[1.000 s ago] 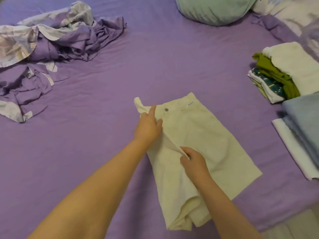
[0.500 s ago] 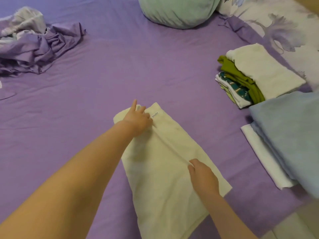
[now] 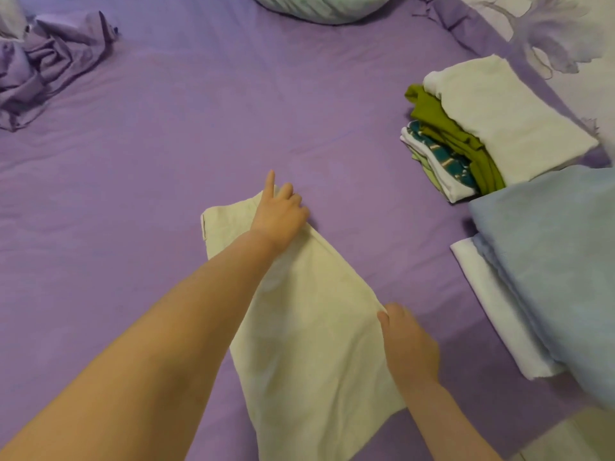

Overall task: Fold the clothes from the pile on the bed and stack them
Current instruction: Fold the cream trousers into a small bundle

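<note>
A pair of cream shorts (image 3: pixel 309 331) lies folded in half lengthwise on the purple bed sheet (image 3: pixel 199 134), in front of me. My left hand (image 3: pixel 281 214) holds the far right corner at the waistband, index finger pointing up. My right hand (image 3: pixel 407 347) grips the right edge of the shorts lower down. At the right stands a stack of folded clothes (image 3: pixel 479 128): cream on top, green and patterned pieces beneath. Nearer me lies a folded light blue piece (image 3: pixel 552 261) on a white one (image 3: pixel 499 311). The unfolded pile (image 3: pixel 46 64) of purple fabric sits at the far left.
A pale green pillow (image 3: pixel 319 5) lies at the far edge of the bed. A floral purple-and-white cover (image 3: pixel 549 31) fills the top right corner. The bed's near edge shows at the bottom right.
The shorts were folded in half lengthwise, button side now hidden. Both hands carried the edge over to the right. The view shifted left and down, pushing the pile toward the frame's edge.
</note>
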Tool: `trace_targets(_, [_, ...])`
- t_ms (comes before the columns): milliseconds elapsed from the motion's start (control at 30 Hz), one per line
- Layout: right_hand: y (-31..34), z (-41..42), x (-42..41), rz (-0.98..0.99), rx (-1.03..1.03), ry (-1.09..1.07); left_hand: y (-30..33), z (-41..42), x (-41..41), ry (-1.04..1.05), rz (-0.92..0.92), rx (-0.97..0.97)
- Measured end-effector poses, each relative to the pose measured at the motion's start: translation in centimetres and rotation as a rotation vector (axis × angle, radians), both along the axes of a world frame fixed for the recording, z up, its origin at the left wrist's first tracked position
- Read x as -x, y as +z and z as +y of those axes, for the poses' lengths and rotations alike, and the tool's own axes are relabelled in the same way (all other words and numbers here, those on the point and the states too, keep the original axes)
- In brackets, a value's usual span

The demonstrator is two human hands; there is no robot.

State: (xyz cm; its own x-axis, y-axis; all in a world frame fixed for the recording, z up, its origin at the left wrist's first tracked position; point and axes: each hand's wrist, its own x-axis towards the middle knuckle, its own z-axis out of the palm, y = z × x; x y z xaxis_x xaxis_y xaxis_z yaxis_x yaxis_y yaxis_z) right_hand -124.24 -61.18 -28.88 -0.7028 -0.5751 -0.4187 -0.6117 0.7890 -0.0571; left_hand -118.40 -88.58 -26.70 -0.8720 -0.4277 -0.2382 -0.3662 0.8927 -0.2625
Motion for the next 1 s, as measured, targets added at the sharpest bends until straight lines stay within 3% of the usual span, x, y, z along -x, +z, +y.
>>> trace_targets(133, [-1.4, 0.4, -0.3, 0.067, 0.128, 0.033, -1.4, 1.1, -0.4, 0.196, 0.134, 0.0])
trace_targets(267, [-1.7, 1.3, -0.5, -0.118, 0.337, -0.02, -2.7, 2.4, -3.2, 0.356, 0.323, -0.028])
trace_targets(367, [-2.1, 2.0, -0.6, 0.091, 0.268, 0.154, -4.1, 3.0, -5.3, 0.373, 0.22, -0.148])
trace_targets(433, [-1.7, 1.1, -0.8, 0.18, 0.338, 0.168, -5.0, 2.9, -5.8, 0.398, 0.181, -0.208])
trace_targets(533, [-1.0, -1.6, -1.8, 0.112, 0.5, 0.309, -6.0, 2.7, -6.0, 0.411, 0.188, -0.253])
trace_targets(700, [-2.9, -4.2, -4.6, -0.026, 0.404, 0.602, -7.1, 2.5, -6.5, 0.384, 0.231, -0.292])
trace_targets(867, [-6.4, -3.6, -4.8, 0.046, 0.347, 0.668, -8.2, 1.9, -6.7, 0.365, 0.243, -0.326])
trace_targets(1000, [-7.0, -3.8, -4.8, 0.097, 0.374, 0.677, -6.7, 2.1, -6.5, 0.366, 0.136, -0.328])
